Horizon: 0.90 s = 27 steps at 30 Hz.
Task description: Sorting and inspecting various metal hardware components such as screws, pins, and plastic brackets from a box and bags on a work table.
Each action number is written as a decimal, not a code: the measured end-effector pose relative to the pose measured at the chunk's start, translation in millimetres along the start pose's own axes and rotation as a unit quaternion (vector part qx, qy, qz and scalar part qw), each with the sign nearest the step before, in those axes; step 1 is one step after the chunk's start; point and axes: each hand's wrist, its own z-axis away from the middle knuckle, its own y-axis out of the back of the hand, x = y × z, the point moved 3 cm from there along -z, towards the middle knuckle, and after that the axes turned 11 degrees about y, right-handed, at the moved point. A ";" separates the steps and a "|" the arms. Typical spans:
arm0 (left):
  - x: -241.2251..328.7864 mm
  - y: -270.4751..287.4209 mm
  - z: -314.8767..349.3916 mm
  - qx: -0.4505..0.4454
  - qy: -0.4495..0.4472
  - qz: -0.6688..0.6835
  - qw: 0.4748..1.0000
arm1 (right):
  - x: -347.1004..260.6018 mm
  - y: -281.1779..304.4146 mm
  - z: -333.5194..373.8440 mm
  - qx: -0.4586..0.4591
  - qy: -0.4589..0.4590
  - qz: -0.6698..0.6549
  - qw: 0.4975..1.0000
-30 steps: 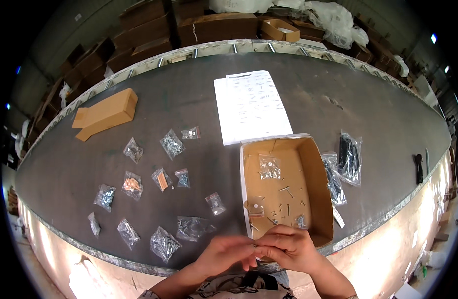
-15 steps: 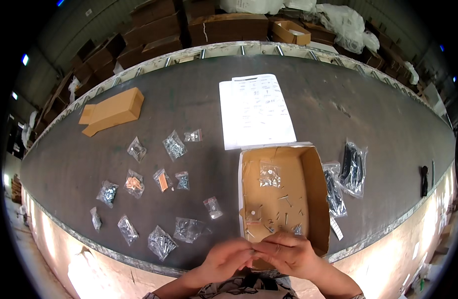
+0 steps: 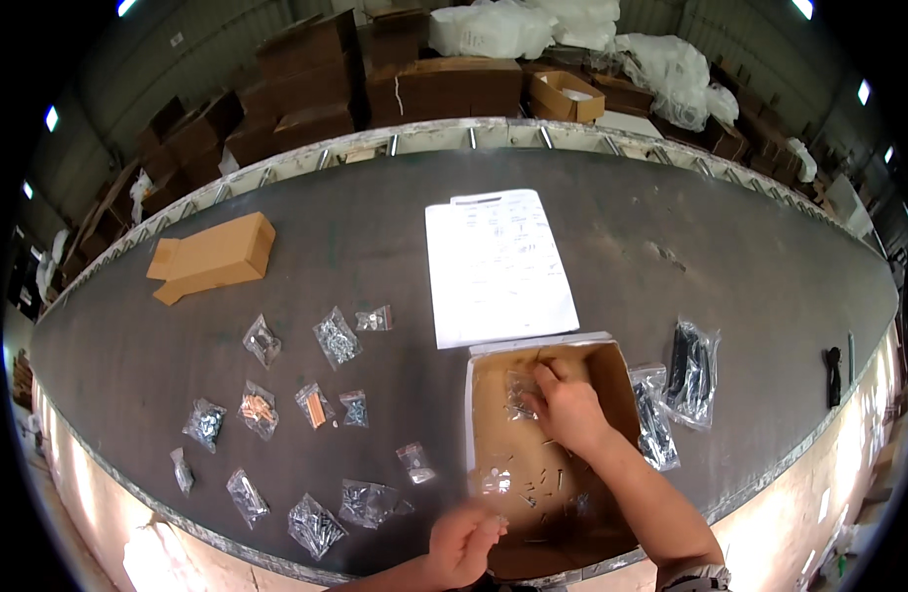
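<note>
My right hand (image 3: 570, 409) reaches into the open cardboard box (image 3: 471, 414). Its bent fingers pinch at the right edge of a small clear plastic bag (image 3: 519, 397) lying toward the box's far end. At the box's near left corner, my left hand (image 3: 466, 545) is closed, thumb against fingers; whatever it may hold is hidden. Loose screws (image 3: 548, 483) and other small metal pieces are scattered on the box floor. Another clear bag (image 3: 495, 481) with a pale round piece lies inside, close to the left wall.
Left of the box lie several small hardware bags, including a bag of screws (image 3: 316, 526) and a bag of wooden dowels (image 3: 316, 406). Printed sheets (image 3: 498, 271) lie beyond the box. Bags of black parts (image 3: 691, 375) sit to its right. A folded carton (image 3: 217, 257) lies far left.
My hands were together at the box's near edge. They have parted: the right has gone forward to the clear bag in the box, the left stays near. The view has tilted up.
</note>
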 end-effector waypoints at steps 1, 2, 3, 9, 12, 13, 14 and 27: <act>-0.1 -0.9 -0.6 0.002 -0.031 -0.024 0.999 | 3.6 -2.9 -2.5 -0.031 -0.012 0.008 0.999; -3.8 0.1 -2.1 0.003 -0.023 -0.023 0.999 | 9.3 -6.1 -2.8 -0.037 -0.015 0.005 0.999; -5.6 -0.3 -6.0 -0.018 -0.038 -0.046 0.998 | 18.5 -10.0 -3.7 -0.047 -0.014 0.010 0.999; -9.4 0.1 -15.5 -0.017 -0.009 -0.042 0.999 | 34.0 -11.4 10.9 -0.214 0.008 0.044 0.976; -10.2 3.6 -14.3 -0.024 -0.002 -0.026 0.999 | 30.1 1.5 8.9 -0.193 0.038 -0.099 0.976; -10.4 4.1 -13.5 -0.027 0.018 -0.004 0.999 | 34.5 5.4 5.6 -0.166 0.002 -0.090 0.982; -10.0 3.6 -13.1 -0.024 0.021 -0.004 0.999 | 38.7 7.5 1.8 -0.138 -0.034 -0.081 0.986; -9.9 36.5 -13.9 0.136 0.118 0.198 0.964 | 37.5 -49.7 -16.8 0.088 -0.246 -0.106 0.960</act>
